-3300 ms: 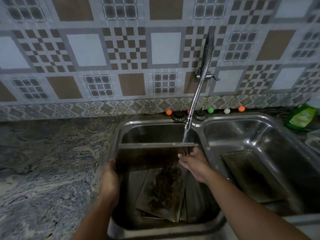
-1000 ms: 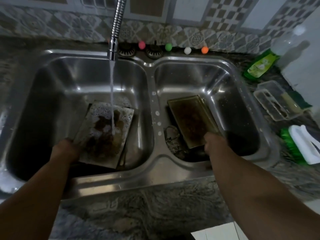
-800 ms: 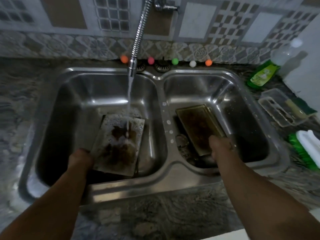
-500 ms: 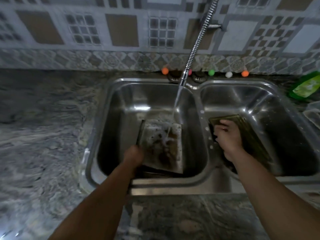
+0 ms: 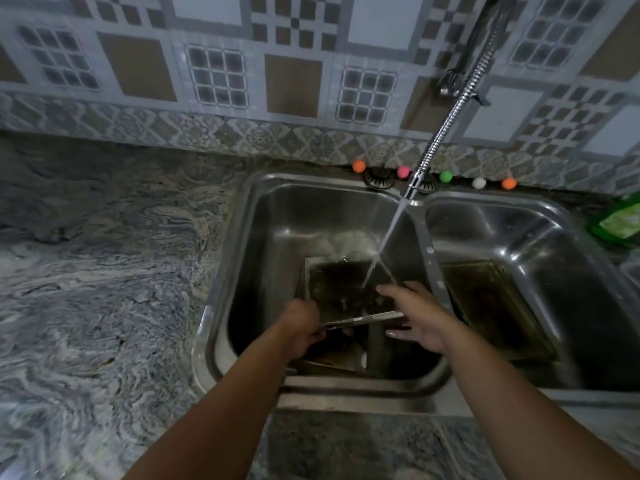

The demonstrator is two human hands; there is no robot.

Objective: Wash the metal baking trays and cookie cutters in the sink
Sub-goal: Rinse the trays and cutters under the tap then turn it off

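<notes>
Tray (image 5: 346,289) under inspection sits in the left basin of the sink (image 5: 242,237), tilted, its far edge toward the back wall and its near edge lifted toward you, soiled face up. Water from the tap (image 5: 412,187) strikes its far right part. Your left hand (image 5: 299,329) has its grip clamped on the near left corner, fingers curled round the rim. Your right hand (image 5: 420,318) is at the near right corner, fingers spread and fairly straight; the grip stands apart, and whether the fingertips touch the tray or merely hover just beside it cannot be told. More metal lies beneath the tray in the same basin; its kind is not clear. A second tray (image 5: 485,299) lies in the right basin, dark with residue, apart from both hands. No cookie cutters can be made out. Judgement: rinsing is at an early stage, with brown residue still across the face. The relation that governs your next move: the tray's long axis runs away from you, from your hands toward the back wall, and the stream lands right of its centre line, nearer your right hand. That hand is best placed to rub the wetted face while the left steadies. The table (image 5: 104,289) lies to the left, and a green bottle (image 5: 620,223) stands at the far right.
</notes>
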